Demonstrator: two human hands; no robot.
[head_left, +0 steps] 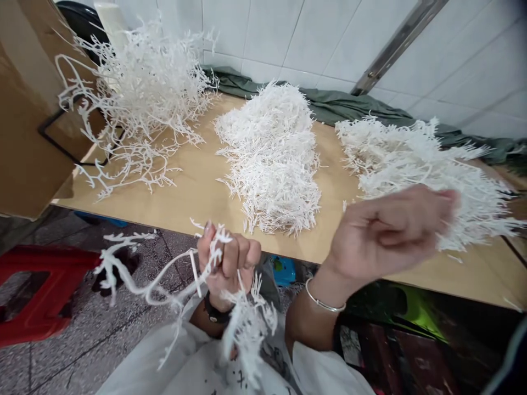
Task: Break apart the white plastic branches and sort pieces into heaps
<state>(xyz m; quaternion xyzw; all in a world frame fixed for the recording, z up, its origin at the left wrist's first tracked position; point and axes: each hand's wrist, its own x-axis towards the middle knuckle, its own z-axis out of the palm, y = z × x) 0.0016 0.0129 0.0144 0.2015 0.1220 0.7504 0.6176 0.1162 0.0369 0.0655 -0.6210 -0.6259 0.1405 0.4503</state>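
My left hand (230, 258) is closed around a white branching plastic sprig (164, 296). Its forked stem sticks out to the left, and a feathery white cluster (249, 323) hangs below the fist. My right hand (391, 230), with a bangle at the wrist, is raised in front of the right-hand pile of white sprigs (411, 153). Its fingers are curled in and partly blurred; whatever they may hold is hidden. A dense heap of short white sprigs (275, 159) lies in the middle of the table. At the left stands a looser tangle of long white branches (144, 93).
The wooden table (197, 175) runs along a tiled wall, with green cloth (329, 104) bunched at its back edge. A cardboard box (33, 109) stands at the left. Below are a red stool (41, 291) and a blue object (283, 270).
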